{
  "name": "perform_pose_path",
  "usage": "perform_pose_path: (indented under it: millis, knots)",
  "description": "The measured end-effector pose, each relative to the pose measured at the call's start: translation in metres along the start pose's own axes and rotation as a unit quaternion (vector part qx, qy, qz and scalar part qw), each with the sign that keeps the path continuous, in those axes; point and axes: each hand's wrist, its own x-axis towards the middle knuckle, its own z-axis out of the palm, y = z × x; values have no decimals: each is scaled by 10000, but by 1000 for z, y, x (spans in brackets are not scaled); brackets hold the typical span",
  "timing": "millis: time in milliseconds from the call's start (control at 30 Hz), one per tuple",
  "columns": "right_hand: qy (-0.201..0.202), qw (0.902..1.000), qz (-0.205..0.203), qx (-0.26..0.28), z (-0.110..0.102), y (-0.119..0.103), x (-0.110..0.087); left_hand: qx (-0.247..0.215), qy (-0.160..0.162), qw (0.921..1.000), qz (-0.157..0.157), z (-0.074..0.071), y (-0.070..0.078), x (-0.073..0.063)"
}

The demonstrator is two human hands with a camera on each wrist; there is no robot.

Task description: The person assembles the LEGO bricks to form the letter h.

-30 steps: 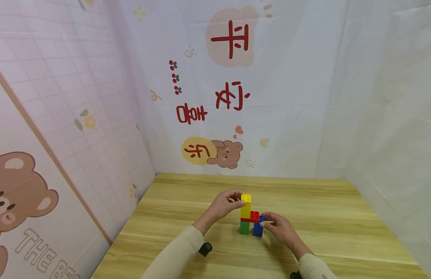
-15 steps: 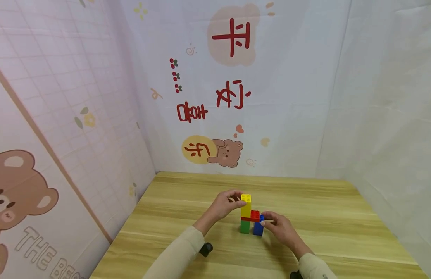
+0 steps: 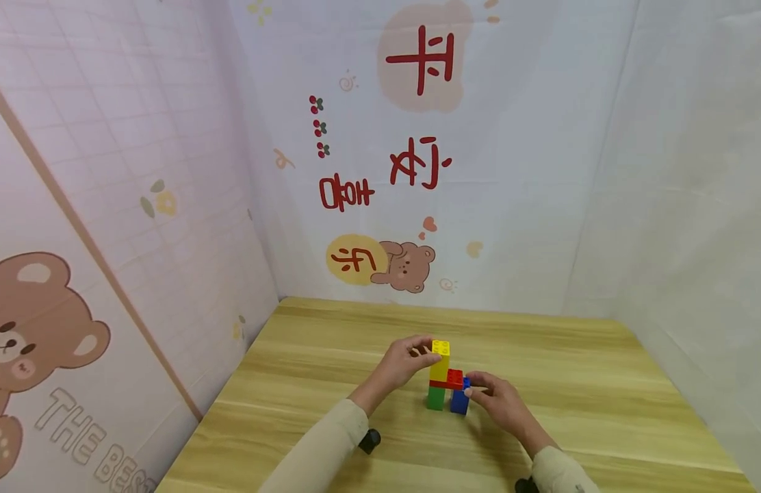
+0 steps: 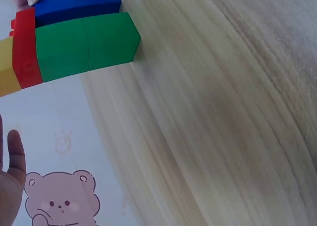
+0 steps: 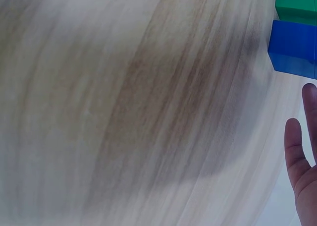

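A small brick structure stands upright on the table. Its green column (image 3: 436, 397) is made of two bricks, as the left wrist view shows. Across the green and over toward the blue column (image 3: 459, 402) lies a red brick (image 3: 456, 378), its studs partly bare. Yellow bricks (image 3: 439, 368) rise above the red over the green side. My left hand (image 3: 404, 363) pinches the top of the yellow between thumb and fingers. With thumb and fingertips, my right hand (image 3: 502, 402) holds the upper blue part. The green and blue columns stand apart with a narrow gap.
The wood-grain table (image 3: 331, 342) stretches around the bricks. White printed cloth walls (image 3: 516, 171) enclose it at the back and both sides. Black wrist cameras (image 3: 369, 441) sit under the sleeves.
The head view has shifted slightly, so everything appears a little to the right. Both hands keep their places on the bricks, and the structure looks the same.
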Motion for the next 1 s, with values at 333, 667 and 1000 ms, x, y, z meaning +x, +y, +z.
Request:
perform_pose_path:
  millis: [333,667,1000]
  knots:
    - [-28,10000,-34,37,-1,3,-3,80,-109,9995,-303,1,-10,-4]
    - [63,9993,89,364,0,3,-4,-245,-131,9986,-452,15,-35,-15]
    - [218,9970,76,737,6,8,1,-799,-55,9943,-697,22,-42,-13]
